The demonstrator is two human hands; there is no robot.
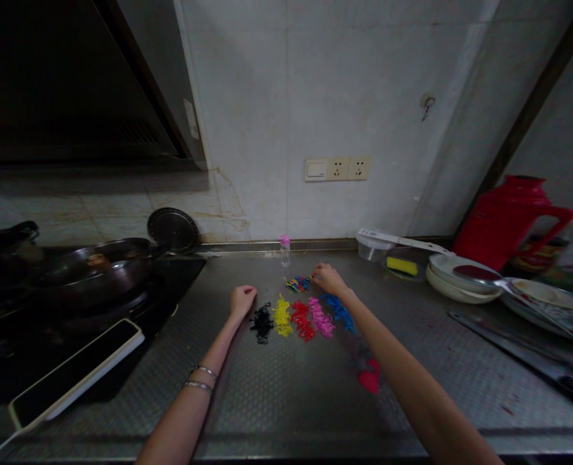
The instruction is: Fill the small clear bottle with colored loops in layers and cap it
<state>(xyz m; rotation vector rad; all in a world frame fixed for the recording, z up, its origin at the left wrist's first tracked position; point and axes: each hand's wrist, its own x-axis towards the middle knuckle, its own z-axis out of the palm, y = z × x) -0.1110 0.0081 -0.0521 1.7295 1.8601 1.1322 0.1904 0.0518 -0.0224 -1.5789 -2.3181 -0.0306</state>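
- Mixed-colour pile point(298, 283): small pieces on the desk point(286, 400), toward the wall.
- Right hand point(329, 279): fingertips on that pile's right edge; whether it is grasping cannot be told.
- Left hand point(242, 300): clenched, just beside the black pile point(261, 321).
- Alongside in a row: yellow pile point(281, 316), red pile point(302, 320), pink pile point(321, 318), blue pile point(339, 311).

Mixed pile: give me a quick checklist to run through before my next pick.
1. Right hand at the mixed pile: ok, fingertips touch its right edge.
2. A piece pinched in the fingers: cannot tell, too small.
3. Sorted piles each one colour: ok; black pile, yellow pile, red pile, pink pile and blue pile lie in a row.
4. Left hand off the piles: ok, it sits just beyond the black pile.
5. Bottle behind the mixed pile upright: ok.
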